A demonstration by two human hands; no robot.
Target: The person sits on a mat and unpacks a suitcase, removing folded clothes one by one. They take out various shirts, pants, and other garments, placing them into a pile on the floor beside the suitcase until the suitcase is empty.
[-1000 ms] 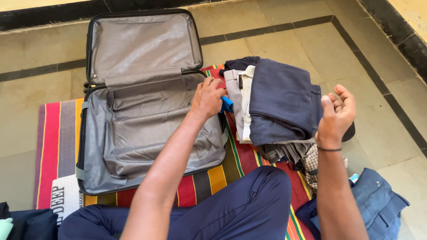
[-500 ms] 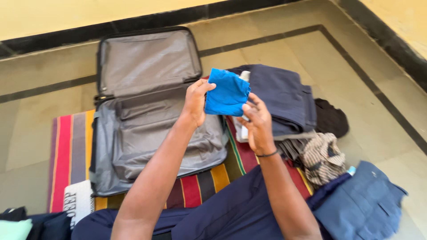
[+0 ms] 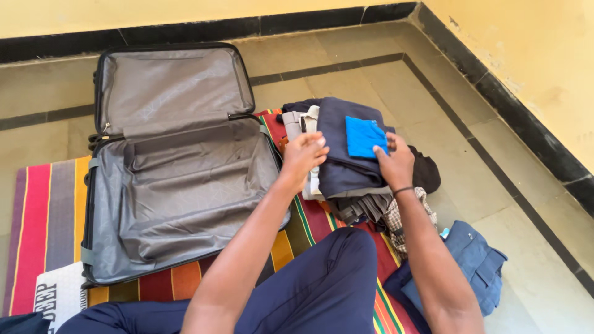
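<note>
A small folded bright blue cloth point(image 3: 364, 137) lies on top of a pile of folded clothes point(image 3: 346, 170), on its navy top piece. My right hand point(image 3: 396, 164) rests on the pile's right side with thumb and fingers pinching the blue cloth's lower right corner. My left hand point(image 3: 304, 154) is at the pile's left edge, its fingers curled onto the navy and beige folds. An open grey suitcase point(image 3: 173, 179) lies empty just left of the pile. My legs in navy trousers point(image 3: 322, 284) are at the bottom.
Suitcase and pile sit on a striped mat point(image 3: 55, 204) on a tiled floor. A blue denim garment point(image 3: 473, 266) and a checked cloth point(image 3: 405, 216) lie to the right. A dark garment point(image 3: 428, 170) is behind my right hand. A yellow wall point(image 3: 532, 55) runs along the right.
The blue cloth, held up in both hands before, now lies on top of the pile. Both hands have come down onto the pile. The view has shifted right.
</note>
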